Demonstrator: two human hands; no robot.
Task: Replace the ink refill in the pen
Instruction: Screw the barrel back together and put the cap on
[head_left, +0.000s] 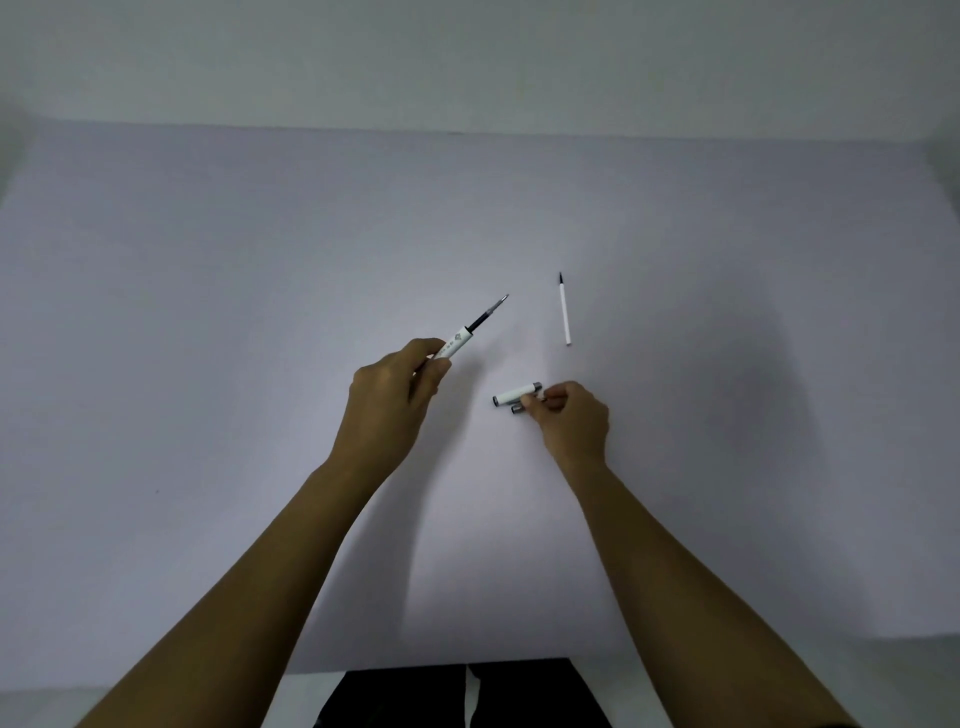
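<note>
My left hand (395, 387) grips a white pen barrel (457, 344) held above the table, tilted up to the right. A dark ink refill (488, 310) sticks out of its front end. My right hand (571, 415) pinches a white pen cap (514, 394) with a grey end and clip, low over the table. A separate thin white refill (564, 312) with a dark tip lies on the table beyond my right hand, pointing away from me.
The work surface is a plain pale sheet (208, 364) covering the table. Its far edge meets a grey wall (467, 62). Dark clothing (467, 696) shows past the near edge.
</note>
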